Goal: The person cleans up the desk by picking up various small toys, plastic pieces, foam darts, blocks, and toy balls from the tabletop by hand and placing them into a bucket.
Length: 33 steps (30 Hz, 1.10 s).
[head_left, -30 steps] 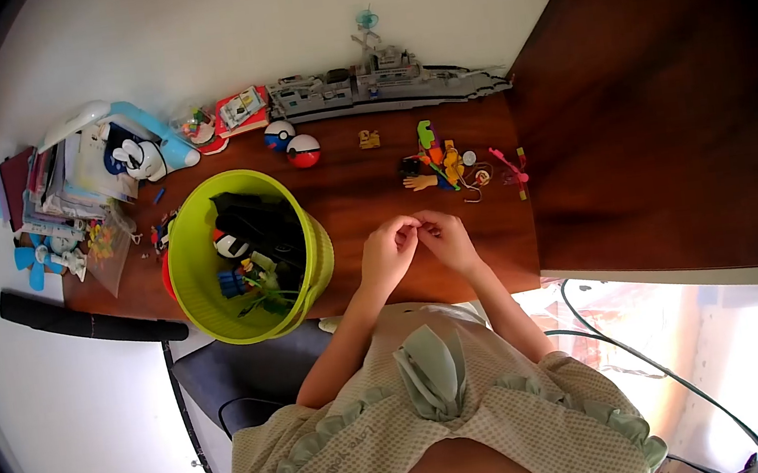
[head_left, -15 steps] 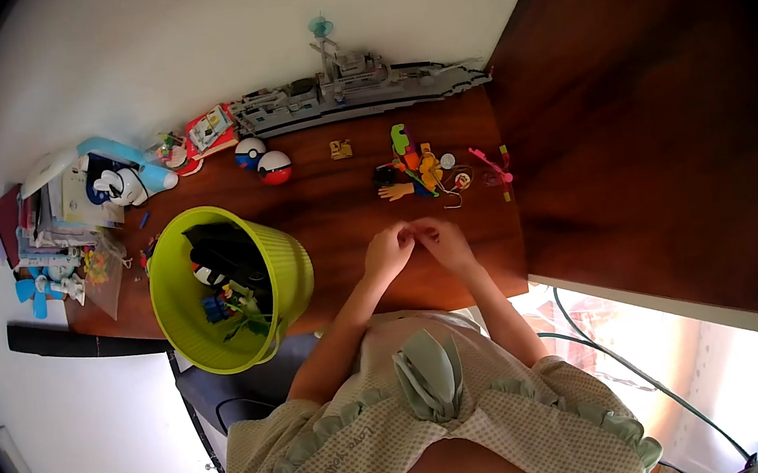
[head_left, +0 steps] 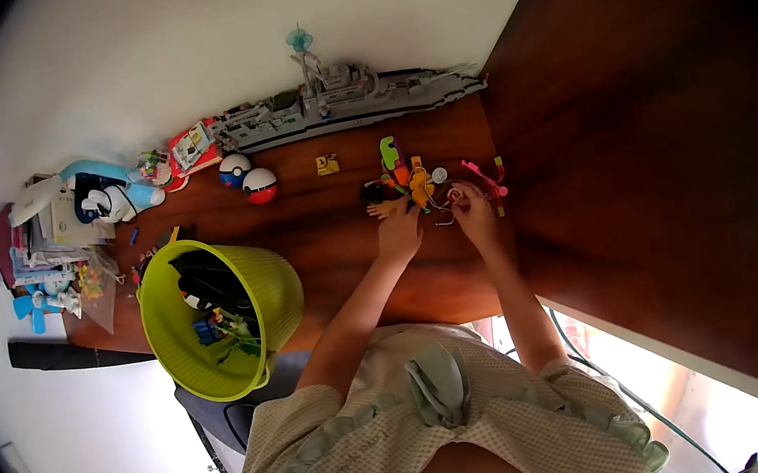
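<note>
At the near edge of a pile of small toys is my left hand (head_left: 400, 231), by a yellow toy hand (head_left: 382, 209) and an orange-yellow piece (head_left: 420, 187). Its fingers are bent, and what lies under the fingertips is too small to tell. My right hand (head_left: 472, 211) is on the pile's right side, its fingers curled at a small round piece (head_left: 456, 194), left of a pink toy piece (head_left: 491, 183). A green piece (head_left: 390, 153) and a white disc (head_left: 438, 175) lie just beyond both hands.
A lime-green bucket (head_left: 279, 290) holding dark items and toys stands to the left. Behind are a grey toy ship (head_left: 355, 104), two balls, one being red and white (head_left: 259, 186), and a yellow piece (head_left: 327, 165). Books and papers (head_left: 77, 215) are piled far left.
Both hands were together in front of me; they have moved apart and forward to the toy pile. The view has shifted, so the bucket appears lower and further left.
</note>
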{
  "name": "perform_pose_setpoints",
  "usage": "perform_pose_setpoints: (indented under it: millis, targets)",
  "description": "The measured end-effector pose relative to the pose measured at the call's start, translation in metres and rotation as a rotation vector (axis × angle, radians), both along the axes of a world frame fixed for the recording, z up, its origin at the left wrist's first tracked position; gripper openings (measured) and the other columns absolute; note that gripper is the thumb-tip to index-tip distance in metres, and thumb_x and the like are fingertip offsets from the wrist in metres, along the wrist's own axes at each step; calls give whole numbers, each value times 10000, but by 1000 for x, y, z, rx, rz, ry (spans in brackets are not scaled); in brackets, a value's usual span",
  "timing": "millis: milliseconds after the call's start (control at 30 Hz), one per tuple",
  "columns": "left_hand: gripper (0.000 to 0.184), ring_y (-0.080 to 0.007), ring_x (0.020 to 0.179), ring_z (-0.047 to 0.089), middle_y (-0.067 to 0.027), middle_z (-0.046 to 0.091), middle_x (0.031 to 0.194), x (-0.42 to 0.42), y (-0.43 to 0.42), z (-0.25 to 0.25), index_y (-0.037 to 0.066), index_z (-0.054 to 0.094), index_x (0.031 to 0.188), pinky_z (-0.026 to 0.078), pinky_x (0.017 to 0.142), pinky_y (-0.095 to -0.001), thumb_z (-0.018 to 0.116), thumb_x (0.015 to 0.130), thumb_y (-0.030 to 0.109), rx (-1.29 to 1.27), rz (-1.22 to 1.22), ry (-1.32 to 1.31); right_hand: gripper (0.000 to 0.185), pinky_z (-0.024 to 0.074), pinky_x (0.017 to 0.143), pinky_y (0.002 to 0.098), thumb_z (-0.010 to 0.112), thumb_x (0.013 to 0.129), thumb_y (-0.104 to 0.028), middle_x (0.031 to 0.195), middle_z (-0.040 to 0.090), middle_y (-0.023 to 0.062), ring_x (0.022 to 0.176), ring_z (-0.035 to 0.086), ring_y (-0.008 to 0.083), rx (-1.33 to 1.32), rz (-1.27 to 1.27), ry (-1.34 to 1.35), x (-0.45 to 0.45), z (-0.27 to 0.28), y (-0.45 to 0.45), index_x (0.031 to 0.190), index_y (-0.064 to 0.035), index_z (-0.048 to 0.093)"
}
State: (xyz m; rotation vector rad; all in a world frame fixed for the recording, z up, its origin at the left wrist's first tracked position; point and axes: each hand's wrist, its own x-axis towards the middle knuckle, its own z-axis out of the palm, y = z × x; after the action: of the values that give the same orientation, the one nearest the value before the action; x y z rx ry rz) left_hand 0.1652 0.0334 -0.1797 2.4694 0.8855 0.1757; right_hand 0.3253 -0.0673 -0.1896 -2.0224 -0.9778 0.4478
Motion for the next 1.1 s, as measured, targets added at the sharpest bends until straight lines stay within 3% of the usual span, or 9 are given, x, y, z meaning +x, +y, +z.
perform_pose_setpoints:
  millis: [300, 433, 600, 733, 933, 1100]
  targets:
    - [301, -321, 979, 580, -109, 516, 1177, 1, 8, -13, 69, 580, 1063, 519, 744, -414, 564, 773, -9, -20, -44, 70, 458, 497, 788, 338, 658, 784, -66, 1174, 556, 126, 876, 647, 228, -140, -63, -13, 1, -18, 8, 1229, -96, 553]
    - [261, -337, 866, 601, -108, 520, 1122, -4, 9, -24, 58, 595, 1015, 523, 692, -415, 552, 770, -19, -6, -46, 60, 305, 511, 725, 345, 655, 802, -85, 1047, 607, 118, 814, 657, 243, -160, -64, -42, -2, -19, 4, 1105, -71, 629]
    - [238, -333, 813, 612, -109, 527, 1095, -11, 8, -26, 74, 594, 1016, 525, 669, -418, 563, 787, 17, 16, -72, 81, 164, 515, 695, 351, 659, 824, -164, 940, 664, 110, 799, 658, 263, -108, -108, 33, -7, -12, -4, 953, -70, 697]
    - [176, -310, 795, 622, -95, 574, 1038, -18, 4, -26, 108, 625, 1000, 526, 656, -402, 594, 827, 98, 11, -23, 82, 174, 508, 685, 331, 672, 823, -176, 919, 671, 110, 784, 659, 254, -32, -172, 48, -15, 6, -9, 957, -69, 700]
    - [114, -246, 696, 630, -31, 622, 882, -33, -10, 15, 134, 691, 917, 511, 607, -352, 642, 833, 194, -99, 170, -268, 149, 490, 661, 270, 671, 819, -67, 912, 660, 87, 739, 643, 171, 245, -107, 129, -29, 29, -12, 960, -23, 691]
    - [110, -165, 627, 611, -47, 630, 828, -49, -19, 59, 88, 707, 887, 485, 574, -275, 707, 791, 143, -218, 320, -463, 152, 476, 665, 239, 659, 829, -40, 920, 652, 63, 723, 605, 120, 329, -46, 247, -37, 35, -6, 977, -21, 686]
